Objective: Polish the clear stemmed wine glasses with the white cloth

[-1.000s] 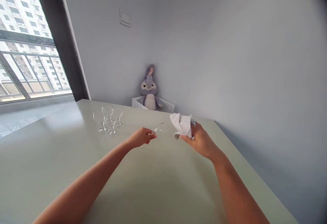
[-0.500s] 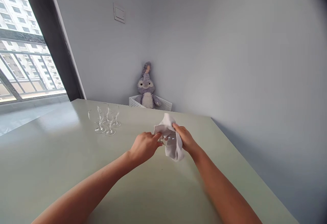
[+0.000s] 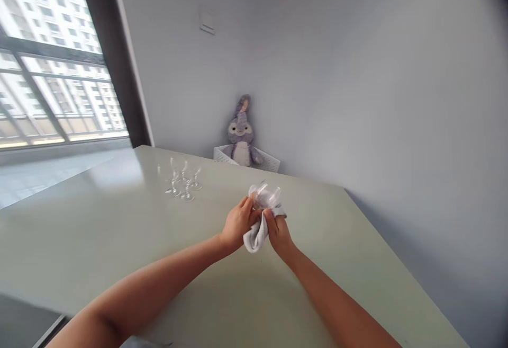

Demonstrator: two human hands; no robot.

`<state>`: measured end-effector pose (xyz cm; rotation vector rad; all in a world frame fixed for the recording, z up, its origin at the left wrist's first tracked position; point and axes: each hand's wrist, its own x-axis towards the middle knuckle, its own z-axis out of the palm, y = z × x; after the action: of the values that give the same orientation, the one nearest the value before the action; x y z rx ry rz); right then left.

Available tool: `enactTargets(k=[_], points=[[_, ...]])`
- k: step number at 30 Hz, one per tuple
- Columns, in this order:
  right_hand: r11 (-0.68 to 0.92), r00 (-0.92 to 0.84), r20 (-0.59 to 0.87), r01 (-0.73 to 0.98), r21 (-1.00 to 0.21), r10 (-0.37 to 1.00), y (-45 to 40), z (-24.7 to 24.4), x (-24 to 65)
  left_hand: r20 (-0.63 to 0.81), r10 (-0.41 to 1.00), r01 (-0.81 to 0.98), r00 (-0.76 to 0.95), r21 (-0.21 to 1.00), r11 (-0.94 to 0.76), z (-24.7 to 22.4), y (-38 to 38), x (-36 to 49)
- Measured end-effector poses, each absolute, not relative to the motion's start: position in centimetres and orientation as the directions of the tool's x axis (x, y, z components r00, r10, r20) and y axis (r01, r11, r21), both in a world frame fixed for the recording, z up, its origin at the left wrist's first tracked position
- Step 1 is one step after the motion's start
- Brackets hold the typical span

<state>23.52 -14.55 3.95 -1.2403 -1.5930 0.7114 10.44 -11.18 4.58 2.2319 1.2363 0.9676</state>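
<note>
Above the table, my left hand [image 3: 240, 222] is closed on a clear glass [image 3: 269, 194], whose bowl points away from me and to the right. My right hand [image 3: 280, 234] is closed on a white cloth [image 3: 256, 238] pressed against the glass. Part of the cloth hangs down between the two hands, and another part shows behind the bowl. The lower end of the glass is hidden by my fingers and the cloth. To the left, several stemmed glasses [image 3: 187, 192] stand upright in a group on the table.
The pale green table [image 3: 190, 295] reaches a grey wall on the right. Past its far edge, a plush rabbit [image 3: 241, 139] sits in a white perforated basket [image 3: 273, 163]. A window [image 3: 51, 72] is on the far left.
The glass has turned so its bowl shows above the cloth. My right hand has come lower and closer to my left hand. The whole view has shifted, with the scene further right.
</note>
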Motion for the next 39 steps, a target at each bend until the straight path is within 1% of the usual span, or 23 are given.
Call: enactTargets(k=[2, 3, 5, 6, 8, 9, 10, 11, 12, 13, 15, 17, 19, 20, 22, 25, 28, 30, 31, 33, 35, 37, 39], points=[[0.407, -0.09, 0.437, 0.569, -0.715, 0.895, -14.4, 3.4, 23.5, 0.399, 0.85, 0.587, 0.345, 0.615, -0.527, 4.6, -10.8, 10.4], [0.428, -0.104, 0.485, 0.652, -0.626, 0.868, -14.2, 3.1, 23.5, 0.403, 0.85, 0.592, 0.34, 0.61, -0.526, 4.6, -10.5, 10.4], [0.416, -0.135, 0.537, 0.792, -0.447, 0.833, -14.0, 2.8, 23.6, 0.399, 0.863, 0.598, 0.31, 0.624, -0.503, 4.4, -9.9, 10.1], [0.411, -0.176, 0.537, 0.84, -0.355, 0.825, -14.0, 2.8, 23.7, 0.397, 0.874, 0.601, 0.28, 0.637, -0.482, 4.3, -9.5, 9.9], [0.458, -0.325, 0.473, 0.867, -0.196, 0.819, -14.2, 3.3, 23.8, 0.406, 0.89, 0.608, 0.207, 0.659, -0.442, 4.2, -8.7, 9.4], [0.508, -0.411, 0.413, 0.847, -0.157, 0.812, -14.4, 3.6, 23.9, 0.414, 0.893, 0.609, 0.176, 0.667, -0.429, 4.1, -8.3, 9.2], [0.564, -0.489, 0.346, 0.811, -0.158, 0.801, -14.7, 4.1, 24.0, 0.419, 0.896, 0.61, 0.148, 0.674, -0.416, 4.1, -7.9, 9.0], [0.606, -0.547, 0.284, 0.771, -0.197, 0.788, -14.8, 4.5, 24.1, 0.417, 0.9, 0.611, 0.125, 0.682, -0.401, 4.0, -7.6, 8.8], [0.623, -0.575, 0.24, 0.737, -0.263, 0.782, -14.9, 4.9, 24.3, 0.409, 0.906, 0.613, 0.108, 0.69, -0.384, 3.9, -7.3, 8.7], [0.609, -0.567, 0.225, 0.716, -0.34, 0.792, -14.8, 5.1, 24.5, 0.397, 0.913, 0.616, 0.098, 0.696, -0.369, 3.8, -7.2, 8.6], [0.516, -0.44, 0.27, 0.702, -0.491, 0.856, -14.3, 5.1, 24.9, 0.383, 0.917, 0.625, 0.112, 0.691, -0.364, 3.6, -7.3, 8.8], [0.375, -0.223, 0.307, 0.664, -0.647, 0.925, -13.5, 4.4, 25.2, 0.406, 0.895, 0.631, 0.182, 0.651, -0.423, 3.2, -7.8, 9.2], [0.24, -0.073, 0.239, 0.539, -0.807, 0.968, -12.7, 3.4, 25.2, 0.457, 0.839, 0.623, 0.295, 0.574, -0.531, 2.5, -8.6, 9.8], [0.18, -0.043, 0.181, 0.46, -0.869, 0.983, -12.5, 2.9, 25.1, 0.481, 0.802, 0.614, 0.355, 0.527, -0.588, 2.1, -9.0, 10.1], [0.098, -0.028, 0.094, 0.312, -0.945, 0.995, -12.3, 2.0, 24.6, 0.511, 0.725, 0.589, 0.462, 0.434, -0.681, 1.1, -9.5, 10.4], [0.052, 0.018, 0.055, 0.13, -0.99, 0.998, -12.0, 1.2, 23.9, 0.544, 0.628, 0.54, 0.557, 0.337, -0.771, -0.3, -9.4, 10.5], [0.054, 0.113, 0.05, -0.034, -0.998, 0.992, -11.2, 1.0, 24.2, 0.574, 0.531, 0.474, 0.624, 0.262, -0.841, -0.8, -9.0, 10.1], [0.083, 0.201, 0.063, -0.094, -0.992, 0.978, -10.1, 1.0, 25.5, 0.575, 0.533, 0.481, 0.621, 0.257, -0.838, -0.8, -8.7, 9.8], [0.095, 0.252, 0.066, -0.103, -0.99, 0.965, -9.4, 1.0, 26.5, 0.572, 0.564, 0.505, 0.596, 0.279, -0.817, -0.8, -8.6, 9.6], [0.095, 0.37, 0.063, -0.069, -0.993, 0.927, -7.9, 0.8, 29.1, 0.557, 0.654, 0.563, 0.513, 0.356, -0.746, -0.7, -8.3, 9.5], [0.047, 0.485, 0.059, 0.036, -0.998, 0.872, -6.5, 0.5, 32.1, 0.542, 0.726, 0.591, 0.423, 0.442, -0.675, -0.8, -8.0, 9.4], [-0.016, 0.582, 0.062, 0.128, -0.992, 0.811, -5.2, 0.1, 34.9, 0.534, 0.769, 0.58, 0.351, 0.52, -0.626, -0.9, -7.7, 9.3], [-0.054, 0.644, 0.066, 0.165, -0.985, 0.762, -4.4, -0.3, 36.9, 0.533, 0.791, 0.549, 0.302, 0.581, -0.601, -0.9, -7.5, 9.3]])
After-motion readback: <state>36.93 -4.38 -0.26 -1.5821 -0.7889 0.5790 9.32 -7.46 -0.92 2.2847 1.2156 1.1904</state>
